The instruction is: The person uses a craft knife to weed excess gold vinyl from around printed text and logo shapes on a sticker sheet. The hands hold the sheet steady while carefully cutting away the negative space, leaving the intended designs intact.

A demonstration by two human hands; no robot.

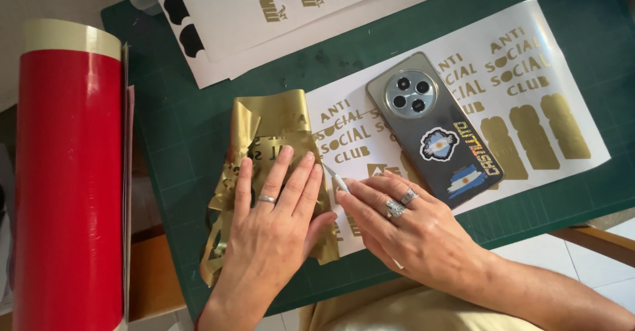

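My left hand (274, 218) lies flat, fingers apart, on a crumpled piece of peeled gold vinyl (264, 123) at the left end of a white backing sheet (423, 53) with gold cut letters and shapes. My right hand (403, 228), wearing rings, grips a thin white weeding tool (336, 178) whose tip touches the sheet just right of my left fingers. A grey phone (433, 126) with stickers on its back rests face down on the middle of the sheet.
A green cutting mat (178, 132) covers the table. A thick red vinyl roll (69, 185) stands along the left edge. More white sheets (278, 20) with gold lettering and black shapes lie at the back. The table's front edge is near my wrists.
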